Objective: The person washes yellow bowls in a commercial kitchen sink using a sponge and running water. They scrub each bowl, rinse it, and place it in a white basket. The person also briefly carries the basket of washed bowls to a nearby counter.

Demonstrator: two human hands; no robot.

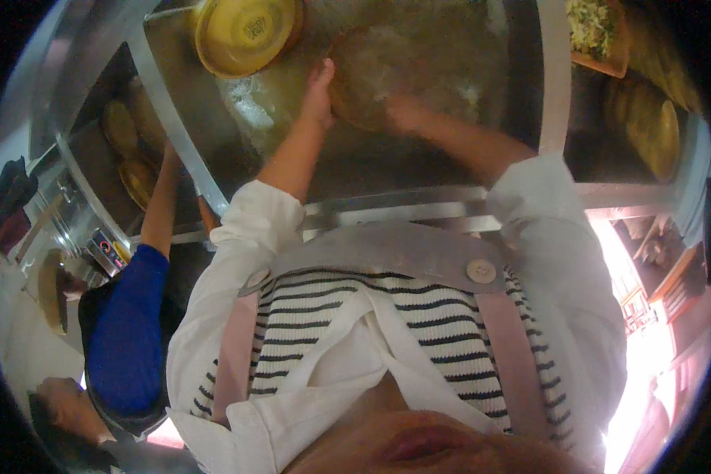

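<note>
In front of me is a steel sink basin (385, 172) of murky water. My left hand (320, 98) grips the left rim of a round brown dish (358, 89), thumb uppermost. The dish seems to lie partly under the water, so its far edge and depth are unclear. My right hand (406, 112) is blurred and reaches over the dish's near side; its fingers are hard to make out. A yellow round bowl (243, 35) with a dark mark at its centre sits at the upper left of the same basin. White foam (249, 103) floats below that bowl.
Left of a steel divider (172, 112), a co-worker's bare forearm (159, 201) with a blue sleeve (130, 320) reaches into another basin holding yellowish dishes (135, 181). At right are a yellow dish (666, 142) and an orange container (613, 59) of chopped food (589, 29).
</note>
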